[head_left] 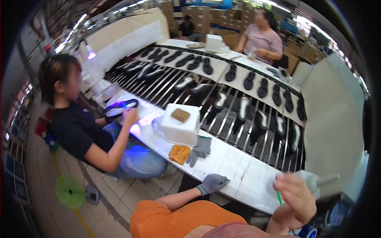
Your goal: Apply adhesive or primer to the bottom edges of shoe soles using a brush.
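My left hand (214, 183), in a grey knit glove with a green cuff, rests on the near edge of the white work ledge (230, 162). Its fingers are loosely curled together, and nothing shows in them. Bare and blurred, my right hand (295, 198) is raised at the lower right with its fingers apart. Beside it stands a whitish translucent container (307, 180) with a pale handle sticking out. A thin green stick (279, 197) shows next to the right fingers; whether they touch it I cannot tell. A loose grey glove (200, 150) lies on the ledge.
An upturned white tub (180, 129) bears a brown block (180, 115). An orange packet (179, 154) lies beside it. Shoe uppers (243, 109) and black soles (249, 80) line the slatted conveyor (228, 127). A co-worker (93, 119) at left handles a black shoe part; another (262, 37) sits across.
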### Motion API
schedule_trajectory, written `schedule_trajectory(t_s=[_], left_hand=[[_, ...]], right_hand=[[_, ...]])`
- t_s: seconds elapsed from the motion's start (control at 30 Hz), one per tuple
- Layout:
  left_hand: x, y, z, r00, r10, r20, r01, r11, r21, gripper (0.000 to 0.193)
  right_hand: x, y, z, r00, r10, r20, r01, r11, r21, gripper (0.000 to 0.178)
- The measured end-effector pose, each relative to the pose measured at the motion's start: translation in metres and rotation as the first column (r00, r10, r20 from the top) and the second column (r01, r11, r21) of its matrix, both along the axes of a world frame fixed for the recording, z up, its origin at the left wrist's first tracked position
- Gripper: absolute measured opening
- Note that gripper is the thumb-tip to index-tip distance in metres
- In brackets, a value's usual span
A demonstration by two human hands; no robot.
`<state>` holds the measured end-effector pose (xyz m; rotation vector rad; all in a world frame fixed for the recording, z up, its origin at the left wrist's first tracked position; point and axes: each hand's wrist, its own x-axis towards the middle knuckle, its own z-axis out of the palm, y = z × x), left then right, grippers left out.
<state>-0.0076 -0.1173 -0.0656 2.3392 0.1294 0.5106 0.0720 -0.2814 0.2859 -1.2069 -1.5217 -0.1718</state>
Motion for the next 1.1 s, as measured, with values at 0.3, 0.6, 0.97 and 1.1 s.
schedule_trajectory(t_s=[0.3, 0.6, 0.97, 1.1], left_hand=[[0.006, 0.0, 0.001, 0.997, 0.006, -0.071, -0.007, 1.0, -0.013, 0.024], [0.008, -0.002, 0.004, 1.0, -0.003, 0.028, 0.002, 1.0, 0.025, 0.02], [0.012, -0.002, 0.001, 0.998, 0.01, 0.056, -0.014, 0.998, 0.067, 0.02], [0.01, -0.003, 0.001, 0.998, -0.016, 0.062, 0.012, 0.998, 0.056, 0.02]], right_hand=[[0.025, 0.01, 0.064, 0.841, 0.45, 0.299, -0.317, 0.859, -0.403, 0.03], [0.032, 0.017, 0.078, 0.79, 0.536, 0.297, -0.298, 0.76, -0.577, 0.049], [0.027, 0.008, 0.049, 0.793, 0.567, -0.224, -0.608, 0.761, -0.226, 0.051], [0.008, 0.008, 0.044, 0.898, 0.407, -0.168, -0.417, 0.909, -0.023, 0.037]])
